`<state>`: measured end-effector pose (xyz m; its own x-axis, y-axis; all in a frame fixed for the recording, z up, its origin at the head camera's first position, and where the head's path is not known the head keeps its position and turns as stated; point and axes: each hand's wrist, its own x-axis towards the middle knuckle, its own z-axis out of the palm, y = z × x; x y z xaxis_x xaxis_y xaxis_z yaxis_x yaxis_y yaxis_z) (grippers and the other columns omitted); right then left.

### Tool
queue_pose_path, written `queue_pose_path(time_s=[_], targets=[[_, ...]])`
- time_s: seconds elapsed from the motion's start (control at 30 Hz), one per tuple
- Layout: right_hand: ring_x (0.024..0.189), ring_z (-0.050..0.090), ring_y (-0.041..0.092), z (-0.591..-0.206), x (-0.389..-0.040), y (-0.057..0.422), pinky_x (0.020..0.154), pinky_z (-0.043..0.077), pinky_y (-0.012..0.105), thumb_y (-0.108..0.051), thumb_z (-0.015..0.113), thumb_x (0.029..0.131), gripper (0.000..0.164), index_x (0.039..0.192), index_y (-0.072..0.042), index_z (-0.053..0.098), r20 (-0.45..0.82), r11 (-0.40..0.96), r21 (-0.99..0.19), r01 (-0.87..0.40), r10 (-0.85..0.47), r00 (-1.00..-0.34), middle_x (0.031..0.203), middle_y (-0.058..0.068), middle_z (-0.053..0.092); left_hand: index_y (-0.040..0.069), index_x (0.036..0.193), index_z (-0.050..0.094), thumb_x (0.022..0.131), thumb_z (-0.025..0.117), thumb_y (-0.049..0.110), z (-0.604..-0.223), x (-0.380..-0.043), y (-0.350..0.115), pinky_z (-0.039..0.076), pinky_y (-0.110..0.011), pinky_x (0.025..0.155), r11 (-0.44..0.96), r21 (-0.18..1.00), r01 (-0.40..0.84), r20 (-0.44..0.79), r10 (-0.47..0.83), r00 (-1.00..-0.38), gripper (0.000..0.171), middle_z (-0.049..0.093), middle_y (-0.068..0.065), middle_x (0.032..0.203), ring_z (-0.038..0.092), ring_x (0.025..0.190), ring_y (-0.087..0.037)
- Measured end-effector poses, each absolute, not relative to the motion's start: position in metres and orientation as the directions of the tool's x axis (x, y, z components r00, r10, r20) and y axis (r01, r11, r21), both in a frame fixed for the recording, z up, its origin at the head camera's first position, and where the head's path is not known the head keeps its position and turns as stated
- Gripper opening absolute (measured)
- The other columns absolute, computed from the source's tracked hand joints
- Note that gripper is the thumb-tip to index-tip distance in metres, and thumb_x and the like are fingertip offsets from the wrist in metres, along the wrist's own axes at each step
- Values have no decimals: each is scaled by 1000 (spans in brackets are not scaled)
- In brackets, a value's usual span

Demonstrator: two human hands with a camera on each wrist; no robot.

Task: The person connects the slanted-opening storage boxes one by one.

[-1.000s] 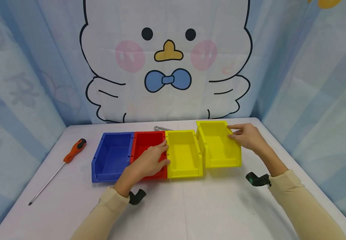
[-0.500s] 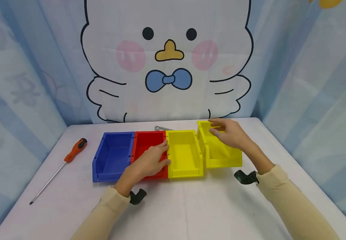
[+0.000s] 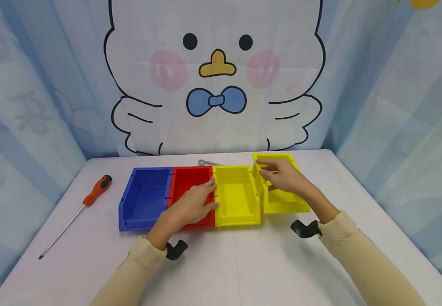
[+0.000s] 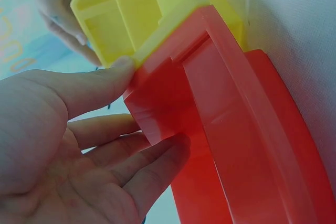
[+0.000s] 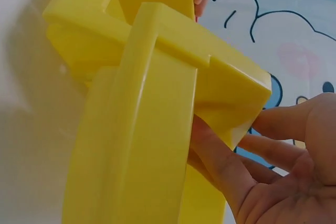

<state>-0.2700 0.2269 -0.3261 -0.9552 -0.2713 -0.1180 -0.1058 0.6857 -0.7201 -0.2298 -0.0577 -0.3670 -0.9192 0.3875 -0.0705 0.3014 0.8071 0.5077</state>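
Note:
In the head view, my left hand [image 3: 192, 203] lies across the red bin [image 3: 180, 178]. Its fingers dip inside and its thumb [image 4: 113, 74] meets the rim beside the middle yellow bin [image 3: 236, 193], so it grips the shared wall. My right hand [image 3: 287, 176] reaches over the rightmost yellow bin [image 3: 282, 206] and holds that bin's left wall. Seen from the right wrist, fingers [image 5: 215, 153] are inside while the thumb is at the rim's outer corner. This bin sits slightly farther back than its neighbour; part of its interior is hidden by the hand.
A blue bin [image 3: 144, 199] adjoins the red one at the left end of the row. An orange-and-black-handled screwdriver [image 3: 97, 190] lies on the white table [image 3: 221, 272] further left. Behind the bins, a metal wrench-like end [image 3: 207, 162] shows. Printed curtains stand around the table.
My right hand has left the rightmost yellow bin's right wall, crossed leftward over it and come down at its left wall. The left hand and the bins look unmoved.

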Motion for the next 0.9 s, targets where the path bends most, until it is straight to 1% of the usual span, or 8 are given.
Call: queue_pose_path(time_s=[0.13, 0.33, 0.67, 0.9], targets=[[130, 65, 37, -326, -271, 225, 88, 68, 38, -16, 54, 112, 53, 163, -14, 43, -123, 698, -709, -100, -263, -957, 156, 23, 55, 9, 163, 42, 102, 72, 27, -367, -229, -58, 40, -50, 127, 801, 515, 303, -69, 391, -918, 71, 31, -3, 176, 35, 162, -30], [129, 67, 36, -331, -271, 222, 85, 68, 37, -15, 55, 111, 52, 162, -13, 44, -107, 697, -709, -110, -261, -959, 154, 23, 58, 10, 163, 42, 101, 73, 27, -368, -229, -58, 41, -49, 127, 804, 513, 300, -66, 386, -920, 71, 32, -2, 176, 35, 162, -29], [127, 68, 36, -342, -270, 219, 84, 68, 36, -16, 55, 111, 50, 161, -12, 47, -88, 700, -704, -121, -255, -963, 154, 23, 58, 9, 163, 41, 102, 72, 27, -368, -230, -60, 40, -49, 127, 805, 507, 309, -62, 392, -918, 71, 31, -3, 176, 35, 162, -29], [126, 68, 34, -350, -271, 218, 85, 68, 35, -16, 55, 111, 51, 161, -12, 46, -108, 700, -706, -106, -255, -961, 154, 23, 58, 8, 163, 41, 102, 72, 27, -369, -230, -60, 40, -49, 128, 799, 514, 313, -59, 397, -916, 70, 30, -3, 176, 35, 162, -28]])
